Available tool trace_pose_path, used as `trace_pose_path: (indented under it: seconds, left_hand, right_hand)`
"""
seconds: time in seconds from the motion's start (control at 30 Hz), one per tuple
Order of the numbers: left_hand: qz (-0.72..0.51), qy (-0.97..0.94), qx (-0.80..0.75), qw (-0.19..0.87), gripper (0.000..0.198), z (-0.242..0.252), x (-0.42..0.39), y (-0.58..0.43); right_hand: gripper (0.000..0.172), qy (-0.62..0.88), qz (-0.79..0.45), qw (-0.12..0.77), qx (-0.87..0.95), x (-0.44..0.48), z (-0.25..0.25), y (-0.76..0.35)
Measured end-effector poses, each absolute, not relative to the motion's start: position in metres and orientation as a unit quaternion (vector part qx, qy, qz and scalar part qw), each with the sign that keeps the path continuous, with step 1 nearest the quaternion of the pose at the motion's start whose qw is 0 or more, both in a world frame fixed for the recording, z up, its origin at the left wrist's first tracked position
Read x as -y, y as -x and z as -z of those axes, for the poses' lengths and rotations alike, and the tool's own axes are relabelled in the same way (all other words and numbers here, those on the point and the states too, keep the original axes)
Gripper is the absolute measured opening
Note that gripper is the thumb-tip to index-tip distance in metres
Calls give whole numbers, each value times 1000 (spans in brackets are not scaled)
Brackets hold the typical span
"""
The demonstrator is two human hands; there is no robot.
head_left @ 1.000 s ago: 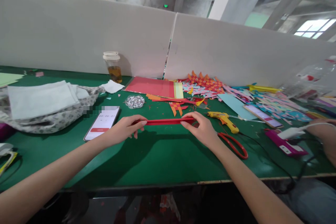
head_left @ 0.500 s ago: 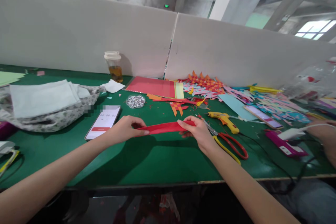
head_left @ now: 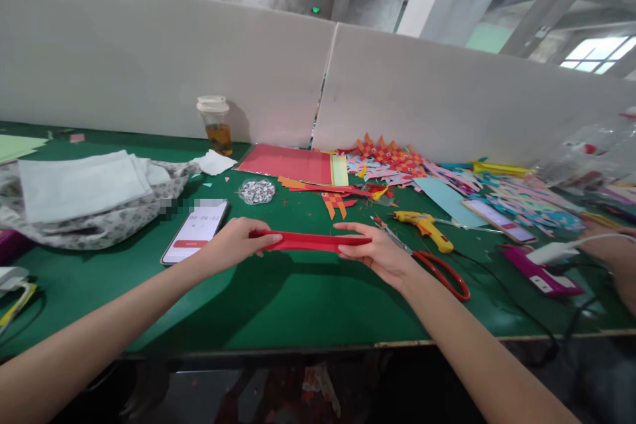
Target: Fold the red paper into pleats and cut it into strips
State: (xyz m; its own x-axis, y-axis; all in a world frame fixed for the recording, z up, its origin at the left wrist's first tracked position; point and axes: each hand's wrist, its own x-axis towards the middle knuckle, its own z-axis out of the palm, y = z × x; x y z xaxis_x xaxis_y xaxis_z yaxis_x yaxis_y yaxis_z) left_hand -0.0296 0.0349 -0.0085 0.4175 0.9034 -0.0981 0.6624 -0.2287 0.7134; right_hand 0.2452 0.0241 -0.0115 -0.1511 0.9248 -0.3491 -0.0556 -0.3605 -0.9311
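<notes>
Left hand [head_left: 233, 243] pinches one end of red paper strip [head_left: 308, 241], right hand [head_left: 377, 253] grips other end; strip held taut, level, just above green table [head_left: 298, 305], likely to keep fold straight. Red-handled scissors [head_left: 437, 268] just beside right hand; phone [head_left: 195, 230] near left.

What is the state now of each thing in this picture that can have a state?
red paper strip, held level by both ends
left hand, shut on the strip's left end
right hand, shut on the strip's right end
phone beside the left hand, screen lit, lying flat
cup, lid on, partly filled
scissors, lying flat, untouched
glue gun, lying on its side
</notes>
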Motion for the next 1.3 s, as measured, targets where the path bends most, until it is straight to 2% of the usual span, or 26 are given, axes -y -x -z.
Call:
trace_pose_path:
  seconds: [0.07,0.13,0.27,0.43,0.63,0.7,0.77,0.87,1.0,1.17,1.3]
  left_hand:
    - [-185,-802,-508,254,37,9,-31,27]
    - [-194,-824,-494,200,33,8,-27,25]
    - [-190,-855,-448,180,41,4,-22,21]
    - [-179,-880,-425,117,26,7,-21,21]
    - [-116,-916,-383,-15,32,15,-18,20]
    - [-93,-920,-380,-27,32,14,-18,19]
    - [-103,-916,-389,7,29,14,-17,17]
    - [-169,-882,-421,125,19,12,-16,12]
    - [-223,-830,-449,244,12,15,-13,4]
    - [-216,-798,-470,309,16,18,-12,2]
    - [-180,-793,-490,315,19,17,-11,2]
  right_hand:
    - [42,538,-625,390,409,-25,13,-244]
    - [38,554,-614,389,406,-26,13,-242]
    - [35,569,-605,373,413,-24,11,-238]
    - [40,564,-609,379,410,-23,13,-236]
    - [41,532,-625,426,381,-21,11,-230]
    - [42,525,-629,433,376,-20,10,-226]
    - [44,516,-635,433,378,-18,11,-222]
    - [45,493,-652,432,381,-15,16,-213]
    - [30,477,-660,428,392,-8,25,-200]
    - [28,482,-625,434,434,-2,28,-192]
    - [32,490,-615,422,451,-1,27,-190]
